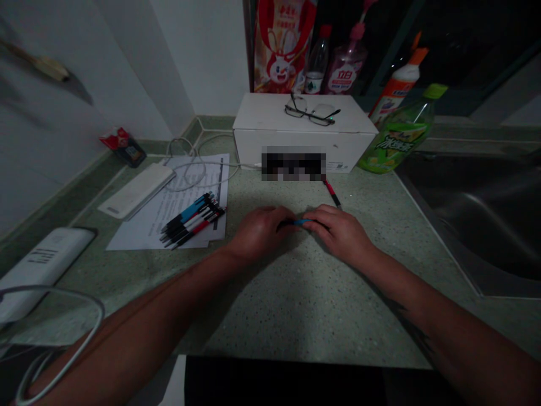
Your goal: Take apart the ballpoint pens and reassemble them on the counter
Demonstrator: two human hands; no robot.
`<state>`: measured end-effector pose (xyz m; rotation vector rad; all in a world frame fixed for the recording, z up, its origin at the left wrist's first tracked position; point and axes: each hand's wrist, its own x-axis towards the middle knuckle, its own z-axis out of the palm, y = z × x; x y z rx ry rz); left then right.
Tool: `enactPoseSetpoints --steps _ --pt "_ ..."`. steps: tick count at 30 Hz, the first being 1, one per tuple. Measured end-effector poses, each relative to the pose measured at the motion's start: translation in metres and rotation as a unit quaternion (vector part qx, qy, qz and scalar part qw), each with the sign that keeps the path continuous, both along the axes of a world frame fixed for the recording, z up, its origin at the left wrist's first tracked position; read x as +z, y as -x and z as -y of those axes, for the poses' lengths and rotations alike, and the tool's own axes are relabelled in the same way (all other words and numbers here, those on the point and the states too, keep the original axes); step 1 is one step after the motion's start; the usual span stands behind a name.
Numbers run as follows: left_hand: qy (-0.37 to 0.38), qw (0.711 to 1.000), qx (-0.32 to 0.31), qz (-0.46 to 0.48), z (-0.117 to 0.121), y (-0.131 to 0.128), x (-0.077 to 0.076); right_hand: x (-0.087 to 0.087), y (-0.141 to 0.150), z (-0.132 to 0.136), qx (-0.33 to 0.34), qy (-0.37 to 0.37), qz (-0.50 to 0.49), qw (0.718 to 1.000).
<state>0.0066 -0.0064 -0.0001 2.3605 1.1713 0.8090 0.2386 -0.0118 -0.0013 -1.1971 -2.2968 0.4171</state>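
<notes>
- The left hand (260,232) is clenched around the dark end of a slim blue-and-black plastic pen (302,222); its blue middle is grasped by the right hand (338,234), and the two hands are almost touching.
- The pen is held at the centre of the view, over a speckled green stone surface (296,304).
- Most of the pen is hidden by the fingers, so its tip cannot be made out.
- A slim red-and-black pen (332,193) is laid near the right hand, at 12 o'clock.
- A bundle of multicoloured pens (192,220) is laid on white printed papers (135,237) at 9 o'clock.
- A white cardboard box (304,146) is placed at 12 o'clock, its front partly obscured by a blurred patch (293,163).
- A steel sink (477,225) is cut off by the frame at 3 o'clock.
</notes>
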Motion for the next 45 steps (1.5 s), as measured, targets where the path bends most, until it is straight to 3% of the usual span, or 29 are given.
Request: enactPoseSetpoints --steps 11,17,21,24,32,39,45 --pt "0.033 0.999 -0.002 0.037 0.001 -0.002 -0.001 -0.001 0.003 0.000 -0.003 0.016 -0.015 1.000" --pt "0.082 0.988 0.060 0.117 0.000 -0.003 0.000 0.001 0.002 0.000 -0.044 -0.010 -0.044 0.998" --pt "0.122 0.979 0.119 0.111 -0.003 -0.002 0.007 0.002 0.000 0.000 -0.075 -0.035 -0.062 0.995" --pt "0.148 0.976 0.097 0.125 -0.004 -0.001 0.008 0.003 0.000 0.001 -0.074 -0.039 -0.066 0.994" --pt "0.076 0.986 0.057 0.140 -0.001 0.000 0.006 0.003 0.000 0.001 -0.065 -0.008 -0.045 0.997" --pt "0.077 0.987 0.040 0.138 -0.002 0.003 0.011 0.001 0.003 0.002 -0.034 0.074 -0.099 0.992" --pt "0.207 0.951 0.068 0.221 -0.006 -0.004 0.010 0.000 0.010 0.003 -0.011 0.252 -0.209 0.945"
